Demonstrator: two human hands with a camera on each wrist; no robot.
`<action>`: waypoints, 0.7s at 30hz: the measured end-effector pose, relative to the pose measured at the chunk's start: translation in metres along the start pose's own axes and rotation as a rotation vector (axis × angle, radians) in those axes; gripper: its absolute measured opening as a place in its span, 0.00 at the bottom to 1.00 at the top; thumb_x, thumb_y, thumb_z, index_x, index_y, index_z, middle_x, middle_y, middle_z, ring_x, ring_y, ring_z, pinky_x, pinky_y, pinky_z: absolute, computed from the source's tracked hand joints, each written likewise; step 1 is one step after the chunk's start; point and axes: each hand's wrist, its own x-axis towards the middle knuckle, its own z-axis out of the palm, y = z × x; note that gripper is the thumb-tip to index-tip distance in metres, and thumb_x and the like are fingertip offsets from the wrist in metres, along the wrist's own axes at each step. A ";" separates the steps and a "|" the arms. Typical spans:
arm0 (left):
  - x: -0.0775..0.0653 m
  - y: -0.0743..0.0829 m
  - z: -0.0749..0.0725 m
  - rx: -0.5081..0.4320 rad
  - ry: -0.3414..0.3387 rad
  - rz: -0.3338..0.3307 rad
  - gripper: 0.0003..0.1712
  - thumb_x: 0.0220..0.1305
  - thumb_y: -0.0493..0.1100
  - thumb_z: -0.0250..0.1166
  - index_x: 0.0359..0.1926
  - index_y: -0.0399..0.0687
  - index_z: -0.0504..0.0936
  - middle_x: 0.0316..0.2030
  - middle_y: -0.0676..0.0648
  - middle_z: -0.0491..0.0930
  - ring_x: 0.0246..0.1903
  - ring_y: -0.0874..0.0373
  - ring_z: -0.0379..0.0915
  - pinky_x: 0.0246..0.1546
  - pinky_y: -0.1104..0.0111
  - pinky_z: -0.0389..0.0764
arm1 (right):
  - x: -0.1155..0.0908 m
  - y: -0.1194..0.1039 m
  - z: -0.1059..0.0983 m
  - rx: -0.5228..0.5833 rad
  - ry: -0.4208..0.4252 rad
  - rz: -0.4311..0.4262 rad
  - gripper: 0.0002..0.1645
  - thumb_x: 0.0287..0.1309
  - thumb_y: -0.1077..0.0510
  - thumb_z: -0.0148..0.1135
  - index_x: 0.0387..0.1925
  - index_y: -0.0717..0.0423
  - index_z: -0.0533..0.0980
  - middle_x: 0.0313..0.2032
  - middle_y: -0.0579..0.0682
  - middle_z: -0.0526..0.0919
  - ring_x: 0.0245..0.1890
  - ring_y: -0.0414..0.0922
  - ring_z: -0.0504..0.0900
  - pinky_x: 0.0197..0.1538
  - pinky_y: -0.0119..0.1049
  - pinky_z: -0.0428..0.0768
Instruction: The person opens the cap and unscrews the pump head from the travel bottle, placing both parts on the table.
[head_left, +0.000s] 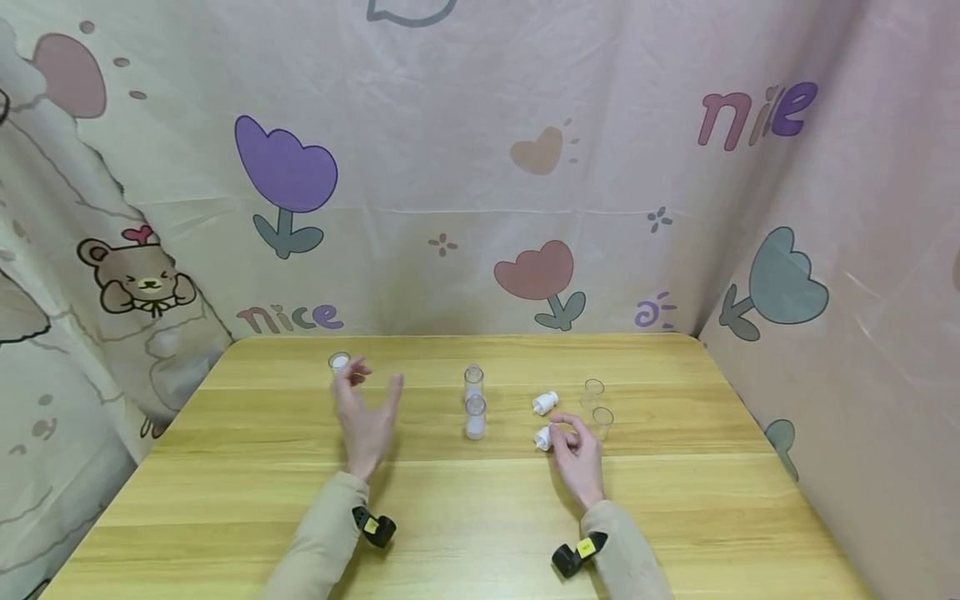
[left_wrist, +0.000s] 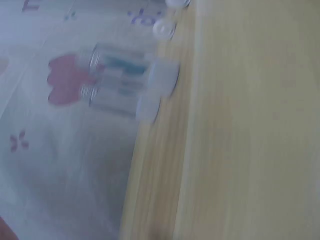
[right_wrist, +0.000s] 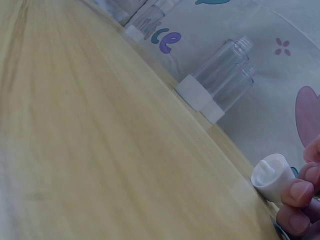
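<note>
My right hand [head_left: 579, 458] pinches a white pump head [head_left: 543, 438] low at the table; its nozzle and hollow underside show in the right wrist view, with fingertips [right_wrist: 300, 191] on its side. A second white pump head [head_left: 546, 403] lies just behind it. My left hand [head_left: 366, 425] is raised at the left, thumb and fingers spread apart, holding nothing. Near its fingers, at the back left, stands a clear bottle with a white base [head_left: 339, 362], partly hidden by the hand. Two similar bottles, one [head_left: 476, 421] in front of the other [head_left: 473, 382], stand upright between the hands.
Two clear cup-like covers, one farther back [head_left: 593, 393] and one nearer [head_left: 603, 419], stand right of the pump heads, the nearer one close to my right hand. A printed cloth [head_left: 420, 275] hangs behind the wooden table [head_left: 480, 517] and along both sides.
</note>
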 end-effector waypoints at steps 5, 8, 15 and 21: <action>0.015 -0.013 -0.020 0.000 0.159 -0.130 0.37 0.43 0.45 0.71 0.55 0.54 0.64 0.41 0.50 0.62 0.45 0.59 0.56 0.48 0.70 0.58 | 0.006 0.017 0.001 -0.003 0.006 -0.001 0.12 0.59 0.57 0.54 0.43 0.58 0.74 0.07 0.44 0.65 0.08 0.34 0.60 0.10 0.27 0.59; 0.020 -0.024 -0.027 0.046 0.188 -0.172 0.40 0.42 0.48 0.72 0.56 0.55 0.61 0.43 0.49 0.60 0.46 0.60 0.53 0.49 0.71 0.57 | 0.007 0.022 0.002 -0.005 0.022 -0.014 0.12 0.58 0.56 0.54 0.42 0.56 0.74 0.07 0.44 0.65 0.08 0.34 0.60 0.10 0.27 0.59; 0.024 -0.046 -0.038 0.054 0.005 -0.366 0.49 0.41 0.50 0.73 0.61 0.56 0.53 0.54 0.49 0.57 0.56 0.55 0.51 0.61 0.58 0.57 | 0.008 0.024 0.002 -0.011 0.032 -0.036 0.12 0.58 0.56 0.54 0.42 0.57 0.74 0.07 0.44 0.64 0.08 0.33 0.58 0.10 0.27 0.58; 0.027 -0.060 -0.042 -0.007 -0.226 -0.547 0.56 0.45 0.52 0.70 0.66 0.56 0.42 0.65 0.43 0.54 0.66 0.46 0.46 0.66 0.47 0.49 | 0.005 0.013 0.001 0.009 0.008 -0.031 0.12 0.59 0.60 0.53 0.42 0.62 0.73 0.07 0.43 0.62 0.08 0.32 0.57 0.11 0.26 0.58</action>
